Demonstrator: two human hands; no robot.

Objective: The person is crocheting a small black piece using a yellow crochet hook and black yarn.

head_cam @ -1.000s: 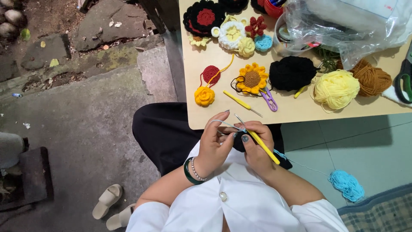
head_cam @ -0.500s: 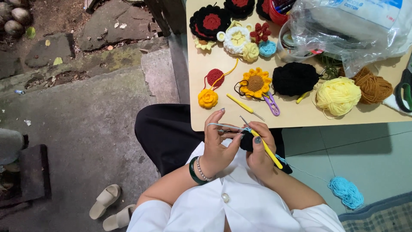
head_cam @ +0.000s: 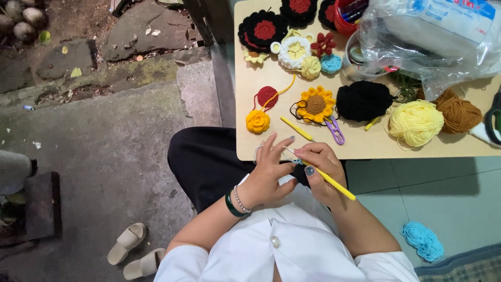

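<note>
My right hand (head_cam: 321, 169) grips a crochet hook with a yellow handle (head_cam: 336, 185), its metal tip pointing left toward my left hand. My left hand (head_cam: 269, 172), with a green bangle and a bead bracelet at the wrist, pinches a small dark crochet piece (head_cam: 301, 172) and a thin strand of yarn. Both hands meet over my lap, at the front edge of the wooden table (head_cam: 365, 149). The dark piece is mostly hidden behind my fingers.
On the table lie a crocheted sunflower (head_cam: 315, 103), an orange rose (head_cam: 258, 121), a red disc (head_cam: 267, 96), black yarn (head_cam: 364, 100), pale yellow yarn (head_cam: 416, 122), brown yarn (head_cam: 459, 113), a spare yellow hook (head_cam: 296, 128), purple snips (head_cam: 335, 130), black-and-red flowers (head_cam: 263, 30) and a plastic bag (head_cam: 433, 36). Blue yarn (head_cam: 422, 241) and sandals (head_cam: 133, 248) lie on the floor.
The view has shifted slightly, so the table sits lower in the frame. My hands stay together on the hook and dark piece, with small finger movements.
</note>
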